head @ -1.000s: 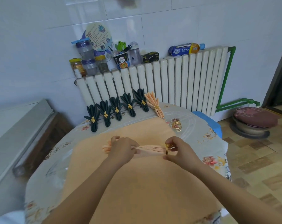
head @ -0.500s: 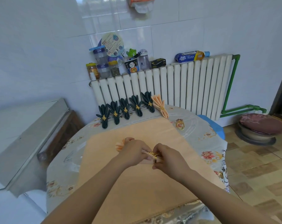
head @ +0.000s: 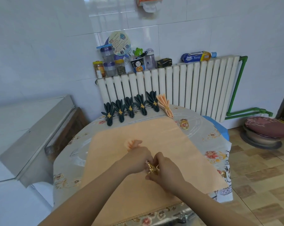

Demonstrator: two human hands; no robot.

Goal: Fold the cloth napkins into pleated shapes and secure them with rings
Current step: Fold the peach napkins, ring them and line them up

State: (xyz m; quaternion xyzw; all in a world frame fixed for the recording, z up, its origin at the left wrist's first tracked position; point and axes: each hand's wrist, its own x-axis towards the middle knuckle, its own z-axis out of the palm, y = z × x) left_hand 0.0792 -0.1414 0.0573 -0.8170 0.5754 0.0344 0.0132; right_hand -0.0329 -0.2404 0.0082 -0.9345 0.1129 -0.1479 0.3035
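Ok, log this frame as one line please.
step: ringing peach napkin | left hand: grips pleats | right hand: pinches gold ring on napkin | done: five dark napkins, one peach | spare rings

Head view, downward, seemingly close above table point(head: 203, 137)

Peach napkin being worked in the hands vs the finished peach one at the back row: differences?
The napkin in the hands is gripped by the left hand, with the right hand working a gold ring along it; the finished peach napkin lies untouched by the radiator, its ring at its middle. Only one end of the held one shows; the finished one's pleats are in full view. Both are peach and pleated.
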